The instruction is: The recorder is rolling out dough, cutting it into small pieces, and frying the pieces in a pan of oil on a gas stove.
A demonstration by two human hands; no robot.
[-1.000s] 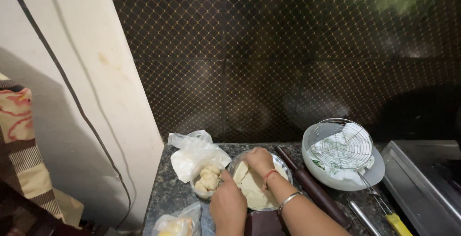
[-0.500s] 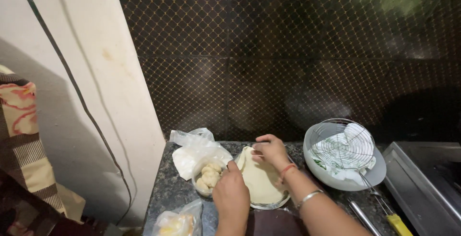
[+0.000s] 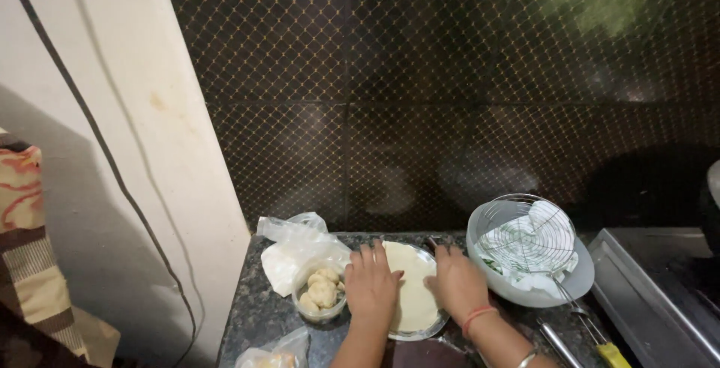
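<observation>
From the head camera, both hands lie flat and open on a pale flattened dough round (image 3: 411, 293) that sits in a steel plate (image 3: 429, 329) on the dark stone counter (image 3: 255, 315). The left hand (image 3: 370, 288) covers its left edge, the right hand (image 3: 457, 284) its right. Just left stands a small bowl of dough balls (image 3: 321, 297); to the right, a white bowl (image 3: 581, 278) topped by a wire rack (image 3: 529, 242).

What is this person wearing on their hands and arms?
Both hands are bare, without gloves, and no sleeves show on the forearms. The right hand has a red-orange thread band around the wrist and a thin silvery bangle further up the forearm. The left hand wears nothing visible.
</observation>
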